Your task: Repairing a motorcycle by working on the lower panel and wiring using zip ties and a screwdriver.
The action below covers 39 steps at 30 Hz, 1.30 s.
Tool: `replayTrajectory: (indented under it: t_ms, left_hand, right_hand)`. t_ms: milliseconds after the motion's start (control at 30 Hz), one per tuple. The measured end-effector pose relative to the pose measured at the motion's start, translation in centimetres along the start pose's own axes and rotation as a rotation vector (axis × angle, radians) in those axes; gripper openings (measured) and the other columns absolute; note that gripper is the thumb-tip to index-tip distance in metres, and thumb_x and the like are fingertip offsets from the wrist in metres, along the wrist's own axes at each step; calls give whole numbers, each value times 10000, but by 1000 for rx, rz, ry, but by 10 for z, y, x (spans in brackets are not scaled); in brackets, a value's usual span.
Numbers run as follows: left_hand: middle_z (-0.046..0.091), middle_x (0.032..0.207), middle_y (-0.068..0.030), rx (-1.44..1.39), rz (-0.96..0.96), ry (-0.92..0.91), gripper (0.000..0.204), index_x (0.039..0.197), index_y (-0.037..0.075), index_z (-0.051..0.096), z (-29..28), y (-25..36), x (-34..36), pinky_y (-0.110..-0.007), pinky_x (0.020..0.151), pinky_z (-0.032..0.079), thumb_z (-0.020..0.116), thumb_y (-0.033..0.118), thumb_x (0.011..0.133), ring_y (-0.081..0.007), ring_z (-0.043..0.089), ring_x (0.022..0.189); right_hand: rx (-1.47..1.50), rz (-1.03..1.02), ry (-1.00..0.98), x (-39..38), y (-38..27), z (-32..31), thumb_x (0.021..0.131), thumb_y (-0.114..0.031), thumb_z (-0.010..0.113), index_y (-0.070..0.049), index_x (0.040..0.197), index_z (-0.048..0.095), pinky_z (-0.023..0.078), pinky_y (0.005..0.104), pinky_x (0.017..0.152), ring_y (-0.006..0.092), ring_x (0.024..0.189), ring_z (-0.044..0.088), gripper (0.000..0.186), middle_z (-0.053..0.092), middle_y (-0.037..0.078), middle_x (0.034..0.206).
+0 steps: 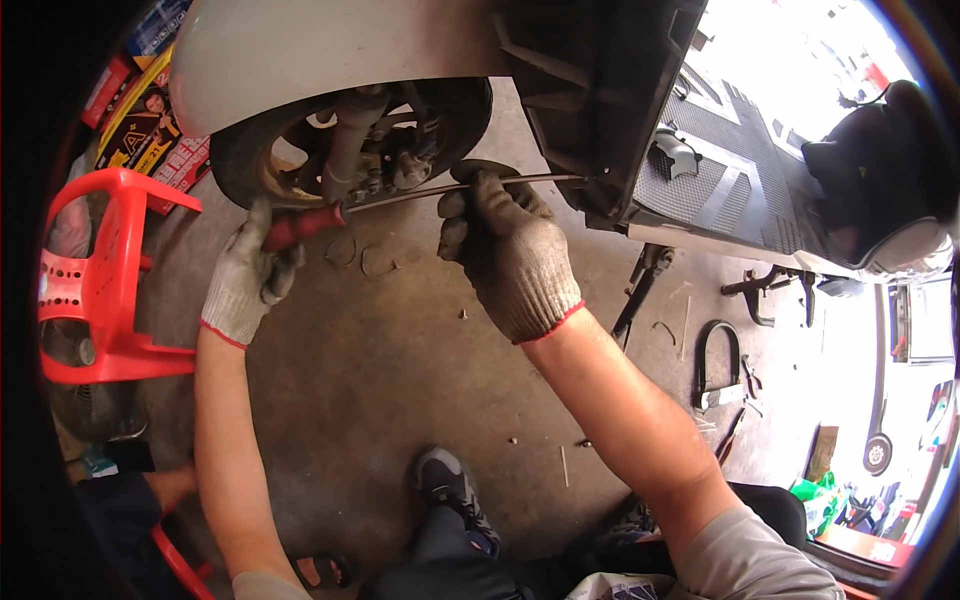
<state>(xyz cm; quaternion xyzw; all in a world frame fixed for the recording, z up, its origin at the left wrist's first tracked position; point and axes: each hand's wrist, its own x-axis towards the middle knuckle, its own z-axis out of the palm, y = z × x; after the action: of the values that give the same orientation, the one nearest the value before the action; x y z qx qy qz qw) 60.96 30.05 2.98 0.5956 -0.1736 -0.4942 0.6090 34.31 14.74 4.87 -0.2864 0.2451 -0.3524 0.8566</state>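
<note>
My left hand (240,280), in a grey-white work glove with a red cuff, is closed round the red handle of a long screwdriver (308,225). Its metal shaft runs right, passing below the scooter's front wheel (232,160). My right hand (515,250), in a matching, dirtier glove, has its fingers curled at the shaft, thumb and forefinger against it. The tip meets the lower edge of the scooter's black plastic panel (560,110). Just behind my right fingers shows a dark round piece (478,170); whether I hold it is hidden.
A red plastic chair (120,275) stands at left, near colourful boxes (150,125). The scooter's footboard (715,160) is at upper right. On the floor lie a U-shaped lock (720,365), pliers (735,435) and wire loops (360,258). Another person's arm (172,488) shows at lower left.
</note>
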Motion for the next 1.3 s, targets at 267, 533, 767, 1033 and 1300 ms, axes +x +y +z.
replayTrajectory:
  t_ms: [267, 533, 767, 1033, 1300]
  left_hand:
    - [624, 1051, -43, -59, 191, 33, 311, 1211, 67, 551, 21, 12, -4, -242, 624, 448, 579, 295, 1002, -128, 624, 868]
    - [625, 1048, -62, 127, 293, -145, 336, 1192, 36, 569, 14, 17, -11, -215, 622, 418, 542, 324, 1019, -102, 594, 741]
    - [618, 860, -5, 48, 372, 71, 394, 1124, 68, 582, 15, 17, -7, -166, 466, 377, 574, 441, 998, -41, 559, 615]
    - [614, 864, 5, 493, 651, 7, 352, 1157, 100, 571, 19, 16, -15, -197, 481, 397, 576, 416, 1001, -39, 565, 638]
    - [588, 907, -15, 328, 317, -42, 338, 1239, 67, 553, 20, 29, -31, -190, 562, 381, 553, 307, 1001, -50, 546, 712]
  right_hand:
    - [-24, -87, 30, 2, -5, -1, 1040, -217, 531, -22, 1123, 565, 521, 325, 637, 183, 676, 621, 214, 663, 98, 877]
    - [-72, -131, 63, 2, -5, -4, 1046, -226, 520, -26, 1104, 559, 516, 323, 640, 181, 675, 616, 211, 666, 109, 882]
    - [-61, -136, 58, 1, -10, -5, 1045, -229, 524, -22, 1103, 561, 514, 317, 654, 177, 691, 619, 218, 668, 106, 885]
    - [-30, -135, 63, -2, -13, -7, 1041, -224, 528, -10, 1132, 567, 503, 318, 659, 174, 686, 610, 236, 662, 108, 877]
    - [-83, -153, 88, -5, -15, -6, 1047, -233, 511, 2, 1140, 566, 471, 298, 666, 161, 713, 550, 259, 599, 81, 892]
